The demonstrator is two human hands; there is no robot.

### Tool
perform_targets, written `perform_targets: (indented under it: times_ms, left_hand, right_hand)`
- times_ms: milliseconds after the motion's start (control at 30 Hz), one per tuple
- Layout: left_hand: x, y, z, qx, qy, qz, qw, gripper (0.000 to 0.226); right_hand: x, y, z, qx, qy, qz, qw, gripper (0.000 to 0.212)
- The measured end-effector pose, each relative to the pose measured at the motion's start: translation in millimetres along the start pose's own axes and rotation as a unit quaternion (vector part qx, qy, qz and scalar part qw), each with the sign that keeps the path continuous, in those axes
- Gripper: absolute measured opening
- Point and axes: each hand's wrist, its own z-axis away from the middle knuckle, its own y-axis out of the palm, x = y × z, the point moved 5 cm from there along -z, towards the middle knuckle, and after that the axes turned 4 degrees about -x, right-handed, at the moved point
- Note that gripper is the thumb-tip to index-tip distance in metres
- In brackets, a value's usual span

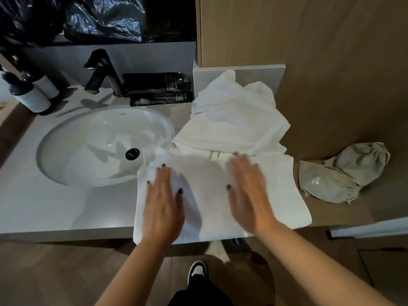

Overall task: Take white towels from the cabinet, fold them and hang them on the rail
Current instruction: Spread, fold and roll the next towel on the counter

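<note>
Towel (212,186), white, lies flat at worktop (66,208) front edge, right of sink (97,146), its near edge hanging over the front. Left hand (163,202) & right hand (249,195) both flat on it, fingers straight, gripping nothing. Behind it, touching: crumpled white towel heap (234,118) vs. back right corner. Grey cloth bags (344,173) off to right. Black faucet (103,71), black packets (159,89), 2 bottles (33,93) along back edge.

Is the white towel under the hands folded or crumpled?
Folded: the towel lies flat as a neat rectangle, both hands pressing it.
</note>
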Motion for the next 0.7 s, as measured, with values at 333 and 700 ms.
perform_targets:
  times_ms: [333, 700]
  left_hand:
    - [15, 48, 8, 0.13, 0.121, -0.166, 0.97, 0.071]
    - [43, 36, 12, 0.136, 0.115, -0.199, 0.964, 0.074]
  right_hand:
    - [-7, 51, 18, 0.176, -0.06, 0.142, 0.972, 0.084]
    - [-68, 29, 21, 0.2, 0.033, 0.13, 0.971, 0.094]
